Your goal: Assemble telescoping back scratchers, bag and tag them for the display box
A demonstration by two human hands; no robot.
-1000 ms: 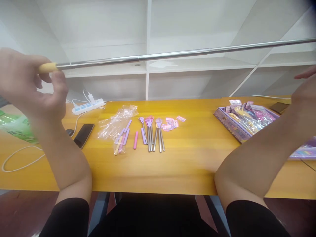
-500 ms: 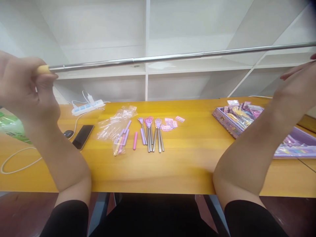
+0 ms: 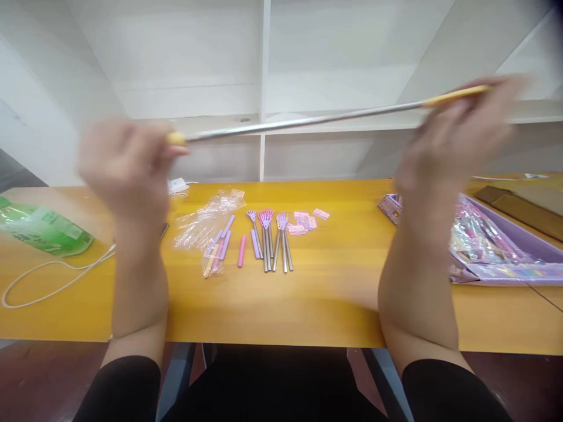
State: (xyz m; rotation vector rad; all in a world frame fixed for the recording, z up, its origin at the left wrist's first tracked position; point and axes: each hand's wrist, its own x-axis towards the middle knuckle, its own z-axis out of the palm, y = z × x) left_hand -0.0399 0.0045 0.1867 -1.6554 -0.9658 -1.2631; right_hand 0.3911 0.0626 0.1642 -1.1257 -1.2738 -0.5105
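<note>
A metal rod (image 3: 308, 121) with yellow ends spans between my raised hands, above the table. My left hand (image 3: 127, 158), blurred, is closed around its yellow left end. On the right, my right hand (image 3: 457, 129) grips the longer yellow part, fingers also smeared. Below lie several claw-headed metal sticks (image 3: 266, 240) in pink and purple. Beside them are a pink tube (image 3: 241, 252), a purple tube (image 3: 255, 244) and more tubes on clear plastic bags (image 3: 197, 223). Small pink cards (image 3: 303, 221) rest right of the claw heads.
A purple box (image 3: 545, 252) of packaged items stands at the right. On the left are a green plastic pack (image 3: 48, 228), a white cable (image 3: 44, 298) and part of a power strip (image 3: 177, 186). White shelving (image 3: 263, 76) rises behind the wooden table (image 3: 308, 310).
Both hands have moved inward, closer together. The visible span of metal rod is shorter, and its yellow right end has come into view.
</note>
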